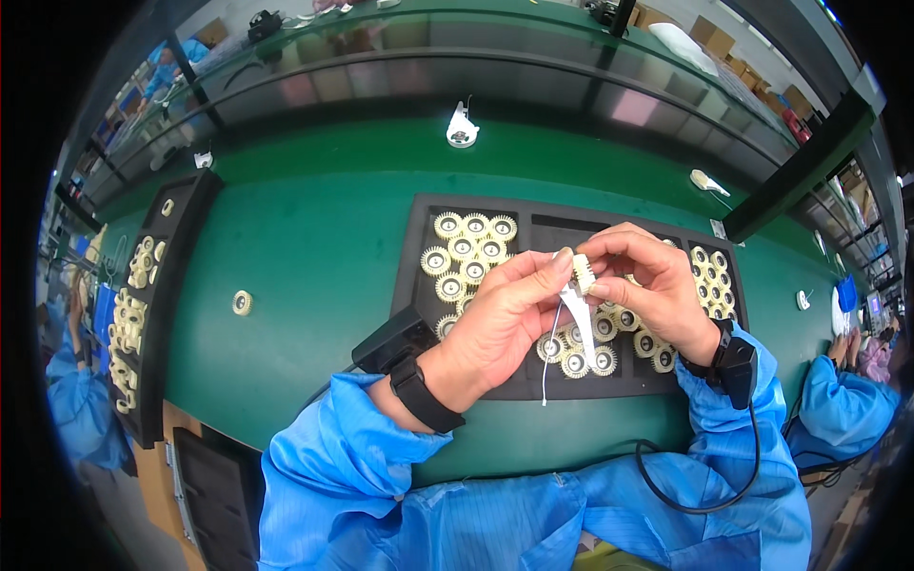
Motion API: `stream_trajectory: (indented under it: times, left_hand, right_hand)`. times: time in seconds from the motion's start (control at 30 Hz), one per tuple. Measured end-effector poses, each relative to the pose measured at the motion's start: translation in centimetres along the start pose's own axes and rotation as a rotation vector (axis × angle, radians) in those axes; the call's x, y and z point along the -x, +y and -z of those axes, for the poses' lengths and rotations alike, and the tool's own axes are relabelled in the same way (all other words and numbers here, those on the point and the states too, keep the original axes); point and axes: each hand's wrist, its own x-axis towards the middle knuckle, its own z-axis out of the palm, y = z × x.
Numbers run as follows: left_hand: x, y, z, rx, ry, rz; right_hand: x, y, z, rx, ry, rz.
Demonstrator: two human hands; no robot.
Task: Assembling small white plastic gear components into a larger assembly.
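Observation:
My left hand (497,324) pinches a white, tapering plastic part (577,328) with a thin wire hanging from it. Against the upper end of that part, the fingers of my right hand (657,283) close on a cream toothed gear ring (583,274). How far the ring sits on the part is hidden by my fingers. Both hands hover over a black divided tray (407,276), whose compartments hold many similar gear rings (474,271) with dark centres. Dark devices are strapped to both my wrists.
A single gear ring (243,303) lies on the green table (314,228). Another black tray (195,195) with cream parts stands at left. White parts (462,130) lie towards the back. A dark post (809,171) rises at right. Other people in blue sleeves (843,404) work at both sides.

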Motion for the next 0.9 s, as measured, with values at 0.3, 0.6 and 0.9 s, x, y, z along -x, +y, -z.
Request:
stream_trajectory:
  times: [0.3,0.6,0.9]
  left_hand:
    - [0.3,-0.3,0.1,-0.113,-0.016,-0.049]
    - [-0.6,-0.4,-0.5,-0.159,-0.057,-0.302]
    - [-0.1,0.0,-0.9,-0.346,-0.054,-0.079]
  right_hand:
    - [0.2,-0.2,-0.9,0.462,0.028,0.392]
    - [0.9,0.3,-1.5,0.12,-0.002,-0.013]
    - [-16.2,12.3,11.6,0.87,0.099,-0.034]
